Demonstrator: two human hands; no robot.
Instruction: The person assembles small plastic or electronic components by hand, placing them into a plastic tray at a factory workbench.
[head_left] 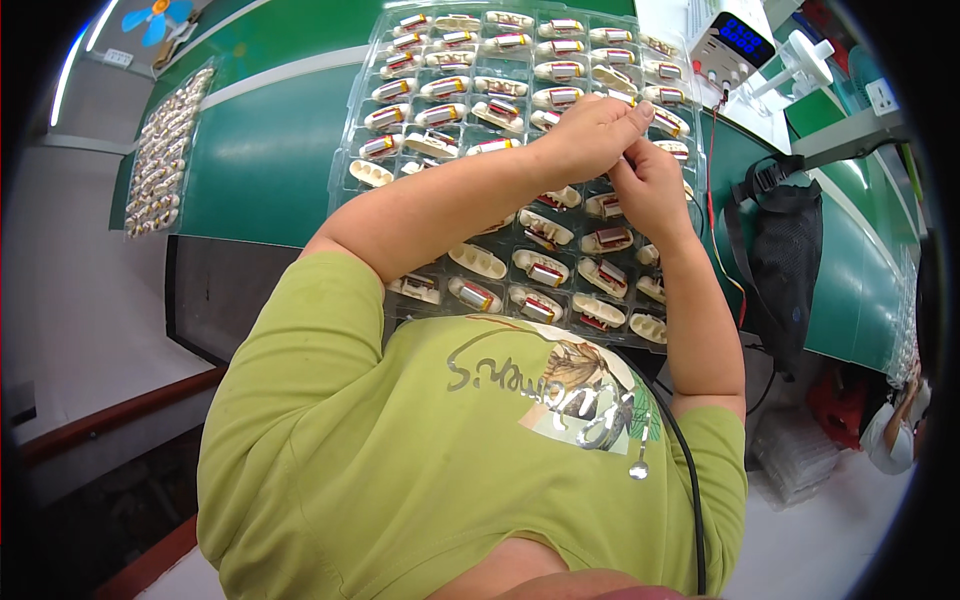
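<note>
Lime shirt (450, 430) fills lower centre. Above green table (260, 150)'s tray (357, 120), left hand (588, 137) and right hand (655, 190) pinch, contents indiscernible. Blue fan (157, 14), upper left.

You're in an assembly workshop, as the green table (265, 165), tray (352, 140) of matching parts (478, 261) and power supply (733, 45) show.

My glossy green bench (262, 160) carries a broad clear plastic compartment tray (351, 140) in front of me. Another clear plastic tray (195, 140) lies to my left, a black mesh bag (785, 250) to my right.
</note>
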